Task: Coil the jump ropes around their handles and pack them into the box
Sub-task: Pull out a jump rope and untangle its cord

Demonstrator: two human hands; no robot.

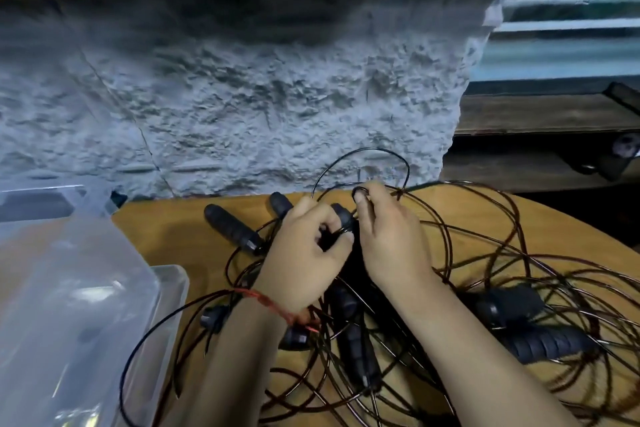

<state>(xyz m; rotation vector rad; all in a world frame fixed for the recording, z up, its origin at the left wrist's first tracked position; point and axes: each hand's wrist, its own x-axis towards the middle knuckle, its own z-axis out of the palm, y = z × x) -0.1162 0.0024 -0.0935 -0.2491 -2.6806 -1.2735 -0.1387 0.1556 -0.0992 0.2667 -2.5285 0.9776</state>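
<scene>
Several black jump-rope handles and a tangle of thin dark rope [502,274] lie on a round wooden table [166,232]. My left hand [304,260] grips a black handle [343,215] near the table's middle. My right hand [388,236] pinches a loop of rope [363,163] just above that handle. One loose handle [232,229] lies to the left of my hands; others [356,350] [550,343] lie under and right of my forearms. A clear plastic box [162,291] stands at the lower left.
The box's clear lid [41,204] rests behind it at the far left. A rough grey stone wall [242,97] rises right behind the table. Dark wooden shelves [540,149] stand at the right.
</scene>
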